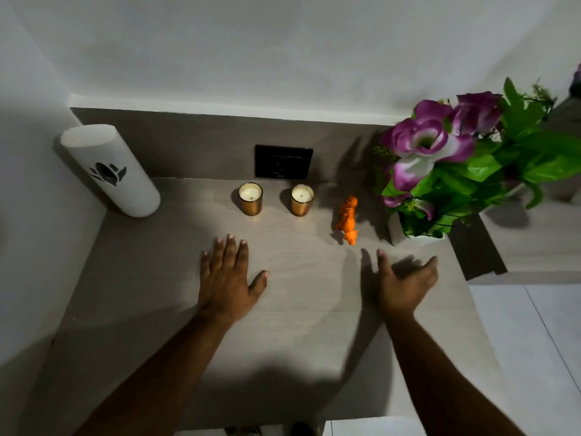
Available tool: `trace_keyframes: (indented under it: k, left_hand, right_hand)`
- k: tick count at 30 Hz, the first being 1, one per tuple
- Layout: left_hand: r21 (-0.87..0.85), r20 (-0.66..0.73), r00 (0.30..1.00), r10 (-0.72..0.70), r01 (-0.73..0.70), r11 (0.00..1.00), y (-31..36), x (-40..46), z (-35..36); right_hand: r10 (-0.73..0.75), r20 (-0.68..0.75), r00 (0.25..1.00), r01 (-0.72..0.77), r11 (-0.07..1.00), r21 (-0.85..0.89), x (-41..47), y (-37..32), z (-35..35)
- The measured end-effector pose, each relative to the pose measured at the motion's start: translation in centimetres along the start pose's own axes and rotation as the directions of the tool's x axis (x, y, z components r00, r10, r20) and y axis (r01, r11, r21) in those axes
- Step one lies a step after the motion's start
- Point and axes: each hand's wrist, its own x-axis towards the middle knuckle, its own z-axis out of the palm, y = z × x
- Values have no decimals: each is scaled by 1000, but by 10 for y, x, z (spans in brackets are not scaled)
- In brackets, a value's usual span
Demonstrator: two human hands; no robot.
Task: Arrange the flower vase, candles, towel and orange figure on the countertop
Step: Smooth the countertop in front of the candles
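Two candles in gold cups, the left candle [250,199] and the right candle [301,200], stand side by side near the back of the grey countertop [157,294]. To their right stands an orange striped tiger figure [347,219]. A white vase [396,229] with purple flowers [430,143] and green leaves sits at the right edge. My left hand [228,278] hovers flat, fingers apart, in front of the candles. My right hand [404,283] is open and empty, just in front of the vase and the figure. No towel is in view.
A tall white cylinder [110,169] with a black flower cut-out stands at the back left corner. A black wall socket [283,162] sits on the backsplash behind the candles. The counter's right edge drops to a white tiled floor [528,341].
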Motion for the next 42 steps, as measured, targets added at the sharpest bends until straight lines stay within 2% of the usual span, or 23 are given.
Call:
trace_keyframes:
  k: [2, 5, 7, 15, 22, 27, 30, 33, 38, 42]
  left_hand:
    - [25, 27, 1000, 17, -18, 1000, 1, 5, -1]
    - [18, 65, 997, 49, -50, 999, -2, 16, -4]
    - [9, 62, 997, 42, -43, 999, -1, 18, -5]
    - [22, 0, 998, 66, -66, 998, 1, 15, -4]
    - [21, -37, 998, 46, -45, 999, 3, 17, -1]
    - [24, -19, 999, 37, -36, 999, 4, 18, -4]
    - [22, 0, 999, 34, -34, 999, 7, 16, -10]
    - [7, 11, 1000, 27, -27, 1000, 8, 14, -15]
    - [-16, 7, 999, 35, -35, 999, 7, 12, -15]
    - [-5, -2, 999, 37, -37, 999, 3, 12, -10]
  right_hand:
    - [1, -20, 1000, 1, 996, 88, 27, -8, -2]
    - [-137, -52, 989, 144, 975, 167, 55, -17, 2]
    - [-164, -95, 982, 178, 969, 171, 67, -19, 6]
    - [-82, -134, 988, 107, 976, 189, 109, -38, 23]
    - [-80, -131, 988, 109, 966, 234, 141, -54, 37]
    - [-56, -98, 994, 76, 975, 209, 136, -64, 34]
    - [20, -94, 995, -2, 983, 183, 105, -70, 31]
    - [-80, 55, 995, 76, 994, 78, 60, -69, 39]
    - [-168, 317, 934, 201, 977, -75, 21, -80, 60]
    - [-178, 294, 939, 223, 967, -127, 25, -86, 65]
